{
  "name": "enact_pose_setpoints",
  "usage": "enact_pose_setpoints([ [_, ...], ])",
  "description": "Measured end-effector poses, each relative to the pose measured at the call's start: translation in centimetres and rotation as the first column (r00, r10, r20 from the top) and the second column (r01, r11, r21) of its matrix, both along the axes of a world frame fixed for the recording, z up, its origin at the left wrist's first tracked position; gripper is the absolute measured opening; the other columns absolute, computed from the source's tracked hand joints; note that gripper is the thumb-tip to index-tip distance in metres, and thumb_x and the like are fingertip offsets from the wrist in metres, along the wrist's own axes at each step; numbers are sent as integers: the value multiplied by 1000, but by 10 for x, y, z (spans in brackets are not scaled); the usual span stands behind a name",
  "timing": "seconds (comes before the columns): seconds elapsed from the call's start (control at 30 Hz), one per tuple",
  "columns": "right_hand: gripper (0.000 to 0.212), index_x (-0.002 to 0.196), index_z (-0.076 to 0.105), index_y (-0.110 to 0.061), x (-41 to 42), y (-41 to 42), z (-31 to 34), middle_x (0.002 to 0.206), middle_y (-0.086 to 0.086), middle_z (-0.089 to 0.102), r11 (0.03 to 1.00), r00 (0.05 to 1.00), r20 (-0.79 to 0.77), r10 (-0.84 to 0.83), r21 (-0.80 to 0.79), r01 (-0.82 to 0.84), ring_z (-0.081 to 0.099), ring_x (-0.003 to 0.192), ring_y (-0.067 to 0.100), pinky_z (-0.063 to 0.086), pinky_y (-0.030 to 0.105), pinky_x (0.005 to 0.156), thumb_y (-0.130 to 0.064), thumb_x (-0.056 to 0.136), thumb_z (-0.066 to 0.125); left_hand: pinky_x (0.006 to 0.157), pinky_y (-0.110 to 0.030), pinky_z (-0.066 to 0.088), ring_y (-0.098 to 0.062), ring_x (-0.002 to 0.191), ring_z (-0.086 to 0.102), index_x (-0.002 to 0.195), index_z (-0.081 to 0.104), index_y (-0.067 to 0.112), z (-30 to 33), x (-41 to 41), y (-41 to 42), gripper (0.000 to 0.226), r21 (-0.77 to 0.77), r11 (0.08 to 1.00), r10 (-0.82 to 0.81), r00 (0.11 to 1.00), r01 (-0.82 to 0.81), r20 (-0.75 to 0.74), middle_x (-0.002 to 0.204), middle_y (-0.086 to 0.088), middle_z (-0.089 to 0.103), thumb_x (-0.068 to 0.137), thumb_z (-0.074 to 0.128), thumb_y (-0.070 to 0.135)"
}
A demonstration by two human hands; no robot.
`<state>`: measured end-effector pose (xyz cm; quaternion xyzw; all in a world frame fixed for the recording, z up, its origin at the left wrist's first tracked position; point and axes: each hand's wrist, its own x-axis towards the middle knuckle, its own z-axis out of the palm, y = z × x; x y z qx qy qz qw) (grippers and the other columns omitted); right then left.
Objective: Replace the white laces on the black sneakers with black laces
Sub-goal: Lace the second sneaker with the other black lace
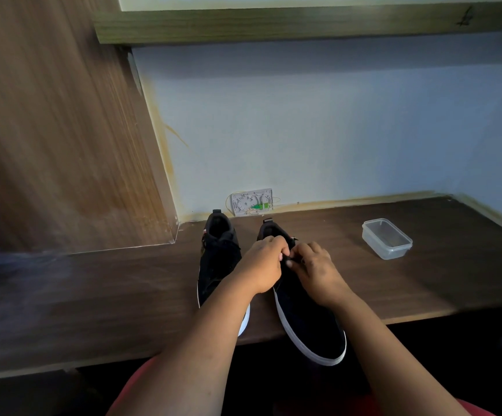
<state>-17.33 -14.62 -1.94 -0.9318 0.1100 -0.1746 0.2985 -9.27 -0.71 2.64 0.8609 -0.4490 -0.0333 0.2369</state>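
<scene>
Two black sneakers with white soles stand side by side on the dark wooden desk, toes toward me. The left sneaker stands free, its toe hidden under my left forearm. Over the lacing area of the right sneaker both hands meet. My left hand has its fingers curled and pinches a black lace at the tongue. My right hand pinches the same dark lace from the other side. No white lace is visible.
A clear plastic container with nothing visible in it sits on the desk to the right. A small white wall box with green parts sits at the back edge. A wooden panel rises on the left.
</scene>
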Motion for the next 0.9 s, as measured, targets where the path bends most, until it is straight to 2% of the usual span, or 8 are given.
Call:
enact_pose_setpoints([
  [0.13, 15, 94, 55, -22, 1, -2, 0, 97, -3, 52, 1000, 1000, 31, -2, -4, 2, 48, 95, 23, 44, 42, 80, -31, 87, 64, 91, -35, 42, -22, 106, 49, 109, 53, 14, 1, -1, -3, 16, 6, 1000, 14, 999, -14, -53, 113, -5, 51, 100, 40, 16],
  [0.23, 8, 90, 60, -22, 1, -3, 0, 91, -3, 58, 1000, 996, 85, -17, 7, 17, 52, 90, 24, 45, 39, 75, -25, 84, 66, 88, -32, 43, -20, 103, 51, 106, 56, 15, -1, -1, -2, 14, -36, 999, 6, 998, -9, -65, 110, -3, 52, 96, 54, 24],
  [0.33, 8, 86, 63, -22, -1, -3, 2, 87, -5, 61, 1000, 991, 130, -26, -6, 27, 53, 87, 22, 45, 36, 73, -24, 81, 68, 84, -31, 43, -20, 100, 53, 104, 57, 14, -3, -2, -2, 13, -70, 997, 20, 999, -23, -40, 107, -3, 54, 93, 59, 22],
  [0.53, 9, 87, 68, -20, -9, 2, 14, 81, -8, 67, 999, 981, 188, -52, 26, 48, 61, 83, 17, 51, 35, 72, -23, 79, 71, 83, -33, 42, -21, 100, 50, 101, 58, 14, -3, -3, -4, 9, -92, 995, 31, 999, -32, -15, 103, -3, 52, 96, 54, 20],
  [0.67, 16, 90, 69, -21, -12, 2, 21, 80, -8, 69, 995, 977, 193, -89, 54, 80, 65, 79, 10, 51, 23, 68, -19, 76, 75, 78, -28, 39, -18, 93, 49, 101, 62, 15, -3, -1, -4, 10, -106, 994, 22, 1000, -21, 6, 96, 2, 48, 95, 56, 19],
  [0.77, 15, 86, 70, -22, -14, 1, 22, 75, -12, 66, 996, 979, 188, -83, 42, 76, 61, 73, 3, 41, 5, 61, -20, 74, 78, 75, -25, 35, -13, 87, 46, 103, 63, 16, -2, -1, -4, 11, -105, 994, 8, 1000, -7, 9, 93, 4, 46, 95, 57, 19],
  [0.83, 15, 86, 71, -22, -14, 0, 22, 74, -15, 64, 996, 982, 171, -78, 49, 71, 60, 73, 2, 39, 4, 62, -22, 73, 80, 74, -25, 35, -12, 86, 46, 102, 63, 16, -2, -1, -4, 11, -107, 994, 10, 1000, -10, -3, 93, 4, 46, 95, 57, 20],
  [0.9, 16, 87, 73, -23, -13, -2, 21, 75, -15, 66, 997, 986, 155, -66, 50, 59, 62, 77, 2, 46, 13, 68, -23, 74, 81, 74, -24, 35, -11, 84, 46, 100, 63, 15, 0, -1, -3, 9, -111, 994, 9, 1000, -10, -4, 93, 5, 47, 95, 57, 20],
])
